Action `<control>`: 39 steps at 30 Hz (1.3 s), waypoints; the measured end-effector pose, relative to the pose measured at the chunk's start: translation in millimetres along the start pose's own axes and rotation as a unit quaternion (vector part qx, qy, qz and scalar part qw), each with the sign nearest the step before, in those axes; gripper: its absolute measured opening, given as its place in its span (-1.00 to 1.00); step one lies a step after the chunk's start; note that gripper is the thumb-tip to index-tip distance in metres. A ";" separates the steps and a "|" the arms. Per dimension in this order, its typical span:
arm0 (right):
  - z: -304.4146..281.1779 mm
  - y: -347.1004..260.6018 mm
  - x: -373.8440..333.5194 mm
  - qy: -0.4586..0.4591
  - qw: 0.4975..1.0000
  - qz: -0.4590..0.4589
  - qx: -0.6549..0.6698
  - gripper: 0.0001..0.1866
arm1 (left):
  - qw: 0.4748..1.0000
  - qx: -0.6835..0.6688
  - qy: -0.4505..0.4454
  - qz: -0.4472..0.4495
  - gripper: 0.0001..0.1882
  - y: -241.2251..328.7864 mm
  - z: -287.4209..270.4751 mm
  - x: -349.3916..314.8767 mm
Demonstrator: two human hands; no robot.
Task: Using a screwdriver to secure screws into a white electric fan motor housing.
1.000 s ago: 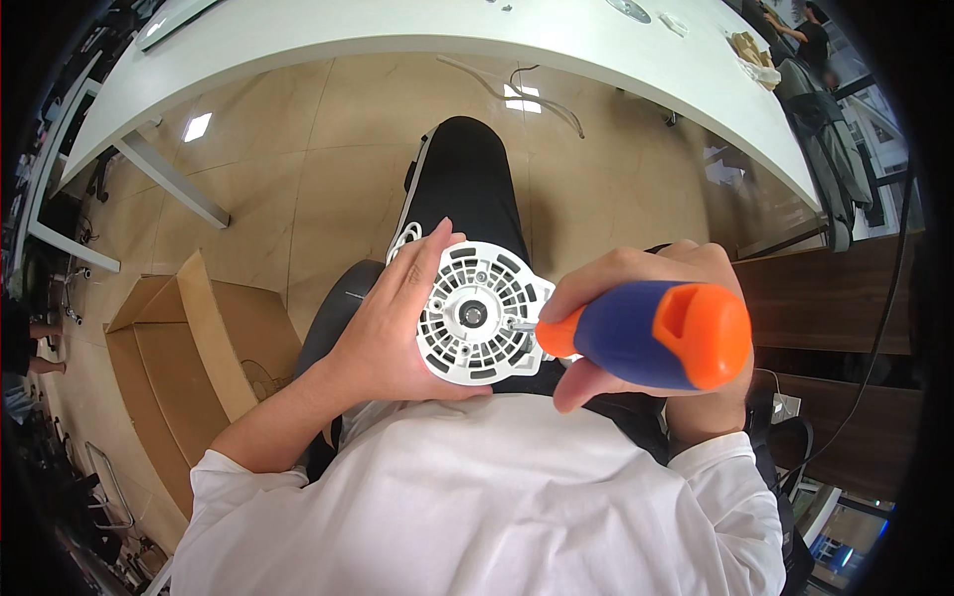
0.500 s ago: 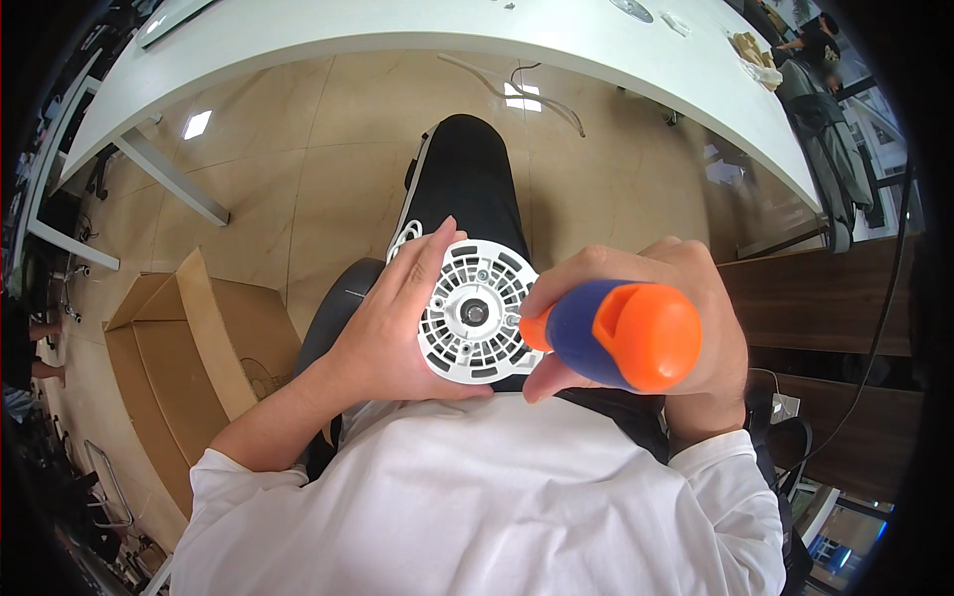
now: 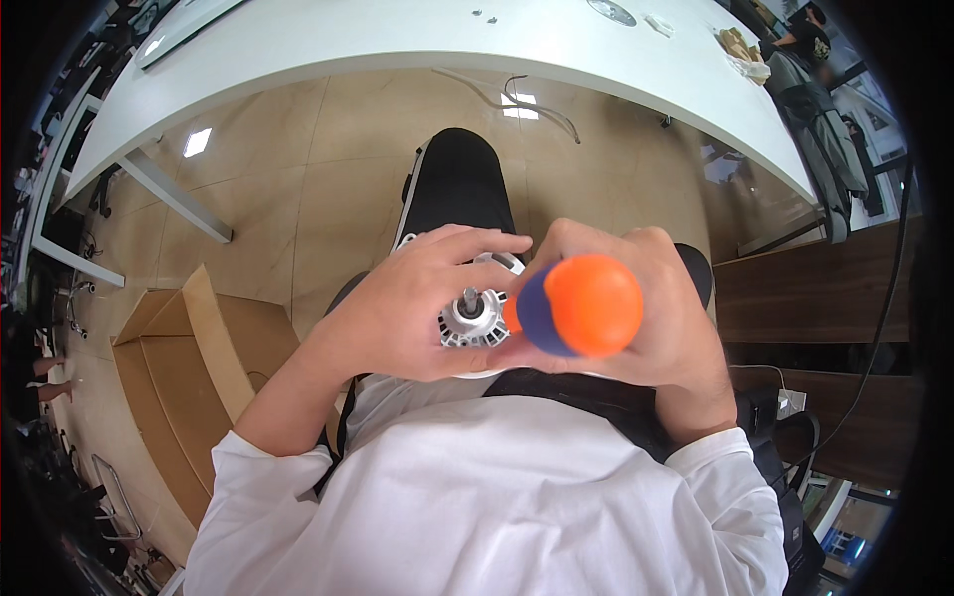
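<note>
A white slotted motor housing (image 3: 475, 339) rests in my lap, with a metal shaft standing up from its middle. My left hand (image 3: 422, 303) reaches over it from the left, fingers and thumb curved around its top, hiding most of the rim. In my right hand (image 3: 651, 318) is a screwdriver (image 3: 586, 306) with an orange and blue handle, its butt end towards me. The screwdriver lies close to the housing's right side. Its tip is hidden, so contact with a screw cannot be made out. The fingertips of both hands nearly meet.
A white table (image 3: 397, 35) curves across the far side, carrying small metal bits, a round metal disc (image 3: 611, 11) and a crumpled brown packet (image 3: 737, 45). An open cardboard box (image 3: 189, 382) stands on the floor at left. Wooden drawers (image 3: 810, 308) are at right.
My left hand has slid from the housing's left edge over its top, covering much of it. My right hand has moved left with the screwdriver, whose handle now stands more upright.
</note>
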State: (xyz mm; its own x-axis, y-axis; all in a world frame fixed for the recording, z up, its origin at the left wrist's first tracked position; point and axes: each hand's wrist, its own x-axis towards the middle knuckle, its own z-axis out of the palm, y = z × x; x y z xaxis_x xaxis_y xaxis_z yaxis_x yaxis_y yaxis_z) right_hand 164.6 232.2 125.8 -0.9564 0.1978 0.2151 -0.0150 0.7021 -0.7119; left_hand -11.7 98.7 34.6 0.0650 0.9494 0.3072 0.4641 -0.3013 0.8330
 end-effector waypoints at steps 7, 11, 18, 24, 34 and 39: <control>1.4 0.0 0.7 0.019 0.999 -0.020 0.023 -0.54 | 1.000 0.012 0.027 0.006 -0.66 2.4 0.7 3.4; -1.8 -3.6 4.5 0.040 0.998 -0.037 -0.015 -0.51 | 0.998 -0.041 0.051 -0.025 -0.76 -6.4 12.5 1.5; -12.0 2.1 23.5 0.066 0.982 -0.158 0.081 -0.41 | 0.986 -0.137 0.069 -0.070 -0.75 15.4 10.9 8.4; -9.7 0.7 38.5 0.100 0.942 -0.266 0.177 -0.57 | 0.990 -0.103 0.098 0.019 -0.71 3.9 13.4 3.2; -12.4 -17.1 41.2 0.101 0.973 -0.195 -0.068 -0.53 | 0.984 0.124 0.100 0.085 -0.76 15.7 3.8 9.3; -8.4 -5.9 33.9 0.077 0.952 -0.203 0.215 -0.57 | 0.998 0.027 0.061 -0.001 -0.79 0.5 9.3 -2.4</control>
State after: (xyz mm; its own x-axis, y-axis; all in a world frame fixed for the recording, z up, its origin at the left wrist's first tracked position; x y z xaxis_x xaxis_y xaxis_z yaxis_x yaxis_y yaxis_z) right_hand 134.7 240.4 142.9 -0.7926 0.0923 0.6027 -0.5238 0.4030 -0.7505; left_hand -3.4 97.1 30.0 -0.0436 0.9312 0.3618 0.5108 -0.2904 0.8091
